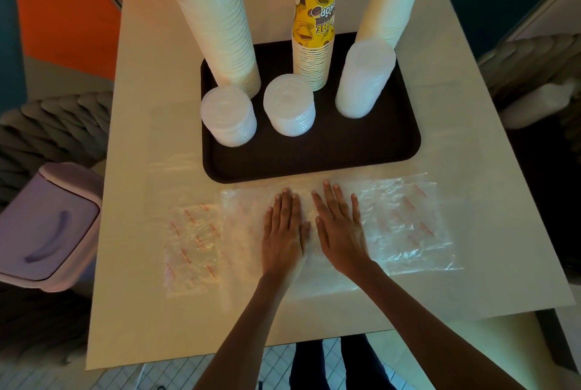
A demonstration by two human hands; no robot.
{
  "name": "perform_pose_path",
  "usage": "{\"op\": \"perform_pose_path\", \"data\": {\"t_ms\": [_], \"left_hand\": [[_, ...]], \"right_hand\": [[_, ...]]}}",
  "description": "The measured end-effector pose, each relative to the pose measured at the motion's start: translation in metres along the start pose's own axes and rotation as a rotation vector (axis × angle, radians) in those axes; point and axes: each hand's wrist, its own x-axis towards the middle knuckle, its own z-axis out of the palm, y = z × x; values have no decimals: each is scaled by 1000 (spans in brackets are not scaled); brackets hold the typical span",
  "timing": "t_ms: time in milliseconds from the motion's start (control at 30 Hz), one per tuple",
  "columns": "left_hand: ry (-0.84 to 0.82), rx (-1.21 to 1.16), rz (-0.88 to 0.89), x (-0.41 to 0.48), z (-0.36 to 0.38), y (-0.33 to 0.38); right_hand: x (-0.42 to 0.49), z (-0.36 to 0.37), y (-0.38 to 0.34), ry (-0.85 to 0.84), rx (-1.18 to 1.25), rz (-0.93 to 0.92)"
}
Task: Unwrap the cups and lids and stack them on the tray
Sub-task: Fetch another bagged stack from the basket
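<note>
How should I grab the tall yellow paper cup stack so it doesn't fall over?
Wrap a hand round the yellow printed paper cup stack low down, at the ribbed white rims, probably coming from the front-right gap beside the tall translucent lid stack. It stands upright and narrows upward, so a high grip would likely lift only top cups.

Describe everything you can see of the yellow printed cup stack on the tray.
The yellow cup stack is a column of nested, paper-looking cups standing mouth down at the far middle of the dark tray. Only the top cup shows its yellow wall, with brown-and-white print and upside-down lettering. Below it only closely packed white rims show. Unwrapped, it stands nearly upright between the taller left white stack and right white stack.
</note>
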Motion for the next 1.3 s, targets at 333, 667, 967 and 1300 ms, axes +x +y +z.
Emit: {"op": "perform_pose_path", "data": {"t_ms": [333,667,967,1300], "left_hand": [[-63,71,-35,3,1,2],[-77,102,-35,2,-4,3],[-161,119,-44,5,-8,4],[-197,28,-2,16,-56,42]], "right_hand": [[-3,13,10,-55,-38,-19],[-7,0,55,-97,-93,-3],[-16,-22,104,-87,-179,118],[-12,-60,85,209,-28,127]]}}
